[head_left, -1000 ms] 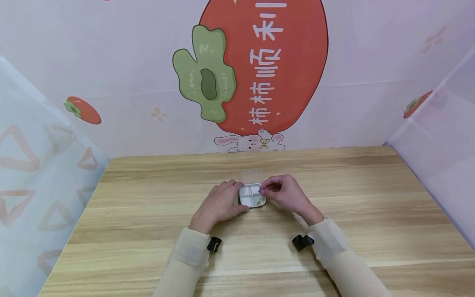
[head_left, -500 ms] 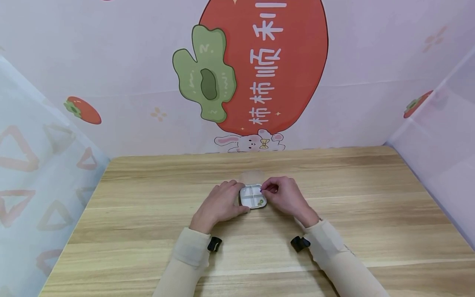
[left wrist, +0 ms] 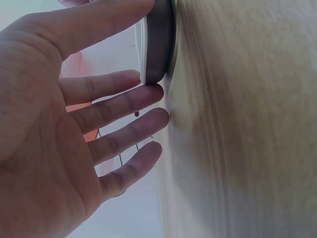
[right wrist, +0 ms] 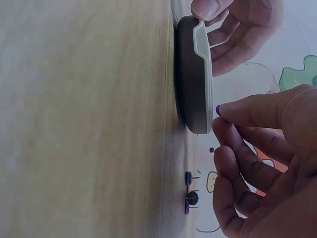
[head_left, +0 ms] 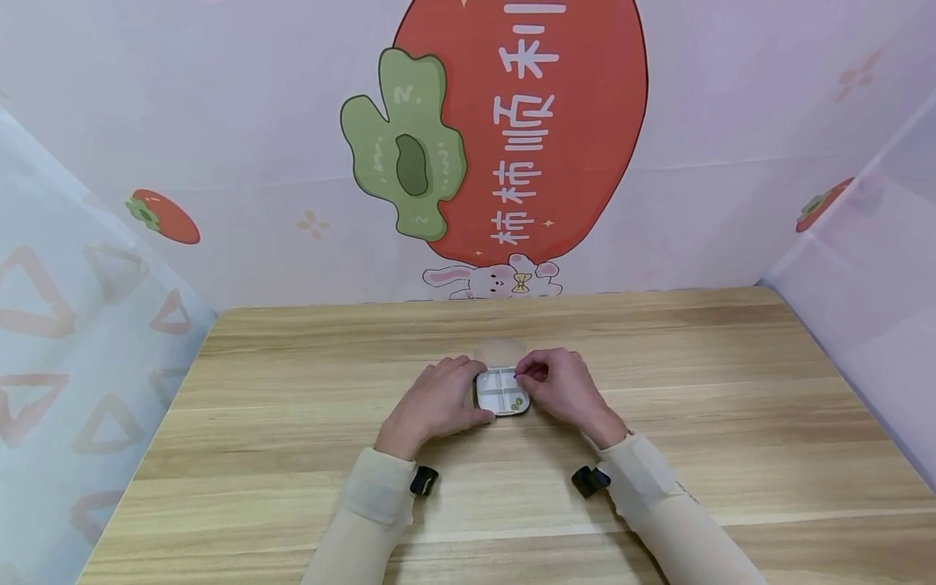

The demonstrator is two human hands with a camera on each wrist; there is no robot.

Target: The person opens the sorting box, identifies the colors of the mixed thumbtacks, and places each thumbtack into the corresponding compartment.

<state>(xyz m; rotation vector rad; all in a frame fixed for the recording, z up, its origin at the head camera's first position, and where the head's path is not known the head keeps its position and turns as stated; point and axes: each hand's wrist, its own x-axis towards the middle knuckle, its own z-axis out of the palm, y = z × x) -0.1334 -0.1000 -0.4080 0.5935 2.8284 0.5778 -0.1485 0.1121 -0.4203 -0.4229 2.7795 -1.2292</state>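
A small four-part pill box [head_left: 491, 391], white inside with a dark outer shell [right wrist: 190, 74], stands on the table with its clear lid [head_left: 500, 351] folded back. Small yellow-green pieces [head_left: 517, 404] lie in its near right compartment. My left hand [head_left: 433, 406] holds the box from the left, thumb on the near side and fingers on the far side. Over the far right compartment, my right hand [head_left: 561, 390] pinches a small purple thumbtack [right wrist: 218, 110] between thumb and fingertip; only its purple tip shows.
In the right wrist view, several teal and purple thumbtacks [right wrist: 190, 196] lie on the wooden table [head_left: 292, 487] past the box; the right hand hides them from the head view. Behind the table rises a printed backdrop [head_left: 256, 122].
The pill box has slid slightly right and nearer, with the left hand on it. My right hand has shifted a little and still pinches the purple thumbtack.
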